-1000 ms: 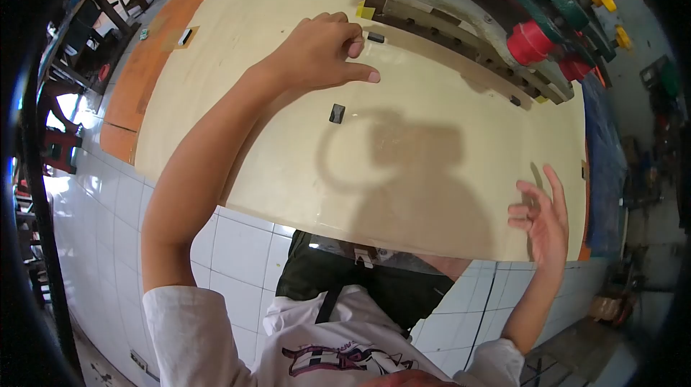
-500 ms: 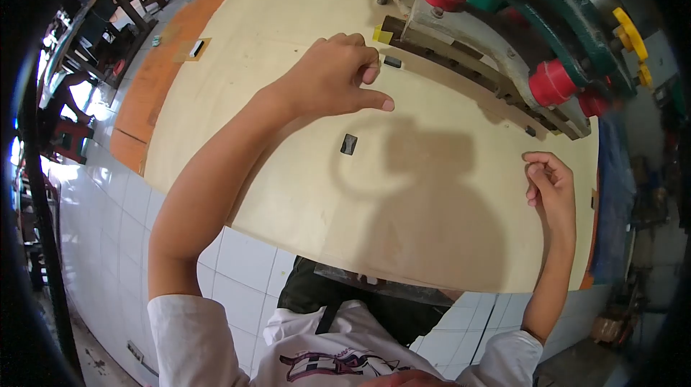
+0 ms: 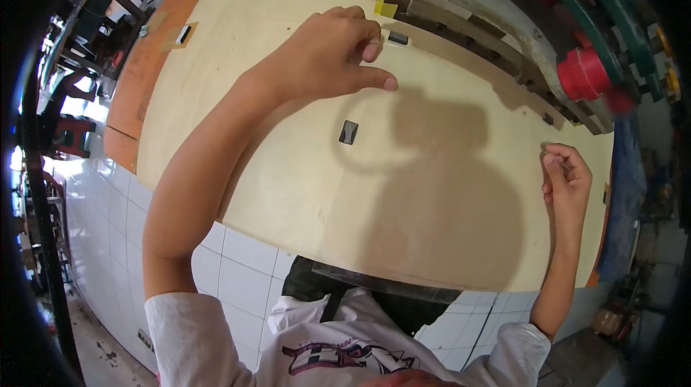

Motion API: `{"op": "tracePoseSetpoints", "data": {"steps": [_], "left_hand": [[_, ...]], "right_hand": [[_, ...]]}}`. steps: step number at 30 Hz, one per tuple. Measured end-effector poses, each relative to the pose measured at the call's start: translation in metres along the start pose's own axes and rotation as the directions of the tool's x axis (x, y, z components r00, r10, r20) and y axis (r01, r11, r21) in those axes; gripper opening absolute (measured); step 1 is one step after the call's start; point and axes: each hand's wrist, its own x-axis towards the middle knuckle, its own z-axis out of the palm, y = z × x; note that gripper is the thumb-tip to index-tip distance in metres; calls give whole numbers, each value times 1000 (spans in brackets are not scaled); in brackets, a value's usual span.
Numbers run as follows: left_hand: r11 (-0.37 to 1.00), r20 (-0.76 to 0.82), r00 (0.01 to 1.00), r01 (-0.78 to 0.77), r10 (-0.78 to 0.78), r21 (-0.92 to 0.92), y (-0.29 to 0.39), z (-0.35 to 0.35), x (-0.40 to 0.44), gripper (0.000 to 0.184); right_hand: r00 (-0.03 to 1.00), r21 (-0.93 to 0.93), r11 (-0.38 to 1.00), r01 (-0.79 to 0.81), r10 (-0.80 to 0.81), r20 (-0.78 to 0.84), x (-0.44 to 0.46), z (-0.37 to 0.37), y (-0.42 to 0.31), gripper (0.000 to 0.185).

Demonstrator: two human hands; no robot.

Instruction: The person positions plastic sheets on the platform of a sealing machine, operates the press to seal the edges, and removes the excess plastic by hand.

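Observation:
My left hand hovers above the pale sheet, its fingers curled and its thumb stretched out apart from them, with nothing between. Just beyond its fingertips lies a small black block, beside a long dark metal bar. Below the hand, a dark rectangular piece with a grey mark lies flat on the sheet. On the right, my right hand is closed, thumb against fingers, low over the sheet; what it pinches, if anything, is too small to make out. Another small dark block lies beyond it.
A green machine frame with red knobs overhangs the far right of the sheet. Yellow tape wraps the bar's end. A black-and-white piece sits at the orange left edge. Blue plastic hangs at right.
The view has shifted, moving the machine up and right in frame. Both hands keep nearly the same poses; the right fingers look slightly more closed. The blocks on the sheet stay put.

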Motion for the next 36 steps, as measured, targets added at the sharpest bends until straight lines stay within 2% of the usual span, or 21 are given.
{"op": "tracePoseSetpoints", "data": {"steps": [4,7,9,11,13,15,19,22,26,29,33,36], "left_hand": [[999,-19,999,-34,35,35,-1,0,0,47],[1000,-8,1000,-7,7,-7,2,-1,0,46],[997,-2,1000,-26,26,69,1,-1,0,44],[997,16,999,-50,50,51,1,-6,-1,42],[997,37,997,-71,70,33,1,-11,-2,41],[995,120,988,-97,94,14,1,-16,-1,39],[996,146,987,-81,73,47,5,-18,-1,38],[992,117,988,-108,100,67,5,-18,-2,37],[989,129,984,-132,124,61,5,-18,-3,38],[988,120,982,-150,143,47,4,-18,-3,40],[983,98,979,-182,181,2,2,-17,-4,46],[987,120,980,-161,157,24,5,-19,-4,49]], "right_hand": [[1000,-14,1000,15,-15,-9,2,-2,3,15],[999,1,1000,0,0,-45,-1,3,-5,16],[999,-4,1000,-2,2,-55,-2,5,-9,18],[998,-8,1000,-5,5,-64,-2,3,-8,19],[997,-4,997,72,-72,0,0,-1,1,22],[998,-41,997,64,-64,-13,-1,0,0,22],[994,-57,993,103,-104,-18,3,-3,10,22],[997,-82,994,75,-76,-6,1,-3,5,23],[998,-113,992,57,-57,3,-1,-2,-3,23],[996,-86,993,87,-88,-10,2,-3,7,22],[993,-139,984,111,-115,-25,2,-2,6,22],[992,-155,981,120,-126,-30,2,-3,8,23]]}}
